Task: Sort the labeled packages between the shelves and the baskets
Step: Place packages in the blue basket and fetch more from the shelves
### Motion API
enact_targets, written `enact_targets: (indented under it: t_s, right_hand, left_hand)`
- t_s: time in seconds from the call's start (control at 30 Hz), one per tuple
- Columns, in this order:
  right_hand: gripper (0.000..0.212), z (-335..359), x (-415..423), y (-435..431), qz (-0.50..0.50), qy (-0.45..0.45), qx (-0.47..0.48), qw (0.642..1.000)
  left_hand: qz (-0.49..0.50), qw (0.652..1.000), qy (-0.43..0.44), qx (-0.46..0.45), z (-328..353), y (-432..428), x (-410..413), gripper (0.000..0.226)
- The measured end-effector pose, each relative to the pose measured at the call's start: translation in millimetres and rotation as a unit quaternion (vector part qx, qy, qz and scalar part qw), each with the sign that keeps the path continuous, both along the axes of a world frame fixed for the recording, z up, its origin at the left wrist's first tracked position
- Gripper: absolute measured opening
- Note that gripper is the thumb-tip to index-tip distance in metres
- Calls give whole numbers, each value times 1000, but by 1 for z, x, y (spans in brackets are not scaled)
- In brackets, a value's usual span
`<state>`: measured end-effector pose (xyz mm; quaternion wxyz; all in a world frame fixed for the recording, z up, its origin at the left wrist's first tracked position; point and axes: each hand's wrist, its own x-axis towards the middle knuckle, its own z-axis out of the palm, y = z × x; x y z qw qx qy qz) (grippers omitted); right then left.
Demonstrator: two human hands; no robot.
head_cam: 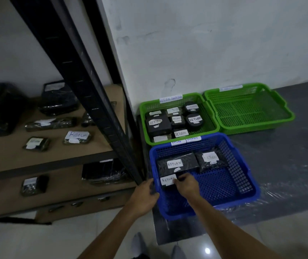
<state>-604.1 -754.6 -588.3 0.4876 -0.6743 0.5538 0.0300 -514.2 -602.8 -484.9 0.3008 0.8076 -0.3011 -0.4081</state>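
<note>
Your right hand pinches the black wrapped package with a white "RETURN" label. Your left hand clamps the blue plastic mesh basket rim beside it. 2 more packages lie just beyond.

A person reaches both hands into a blue basket on the floor. The right hand pinches a small black package with a white "RETURN" label at the basket's near left corner, while the left hand rests against the basket's left rim. Two more labelled black packages lie at the back of the basket. Behind it, a green basket is filled with labelled black packages, and beside that sits another green basket. To the left, a black-framed shelf carries several wrapped packages on two levels.
</note>
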Motion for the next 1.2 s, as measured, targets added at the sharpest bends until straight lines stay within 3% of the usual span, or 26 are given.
enact_targets:
  t_s: [0.27, 0.43, 0.53, 0.73, 0.97, 1.2]
  right_hand:
    - [30, 1, -1, -3, 37, 9, 14, 999]
    - [8, 24, -3, 2, -14, -77, 8, 997]
    - [16, 48, 4, 14, -5, -140, 8, 990]
    - [9, 89, 31, 81, 103, -218, -37, 970]
    - [6, 125, 75, 172, 234, -196, -81, 949]
    - [5, 171, 145, 295, 287, -197, -92, 933]
  left_hand:
    - [42, 999, 2, -9, 6, 3, -15, 35]
    - [73, 997, -14, -9, 13, 21, -12, 47]
    - [97, 995, -28, -8, 11, 41, -5, 54]
    - [138, 989, -41, -39, 16, 75, 0, 36]
    - [195, 976, -94, -35, 26, 178, 44, 32]
    - [252, 957, -134, -59, 55, 307, 102, 26]
